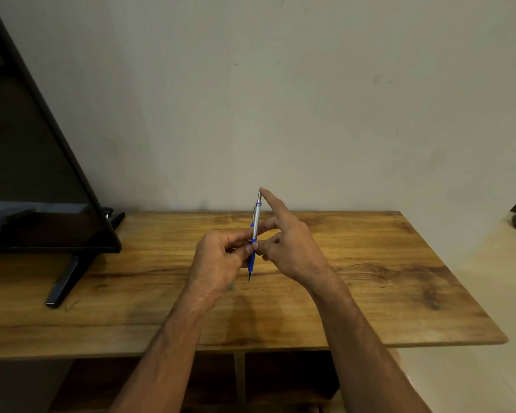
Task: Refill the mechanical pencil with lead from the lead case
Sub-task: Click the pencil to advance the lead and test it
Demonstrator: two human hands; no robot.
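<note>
Left hand (218, 260) holds mechanical pencil (255, 234) upright above mid-table (370, 263).

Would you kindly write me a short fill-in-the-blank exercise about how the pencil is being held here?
1. The mechanical pencil is held nearly upright with its tip pointing ____.
2. The pencil's grip section is coloured ____.
3. The left hand pinches the pencil, while the right hand points its ____ finger at the pencil's top end.
4. Both hands are above a ____ table.

Missing words: down; blue; index; wooden
</note>
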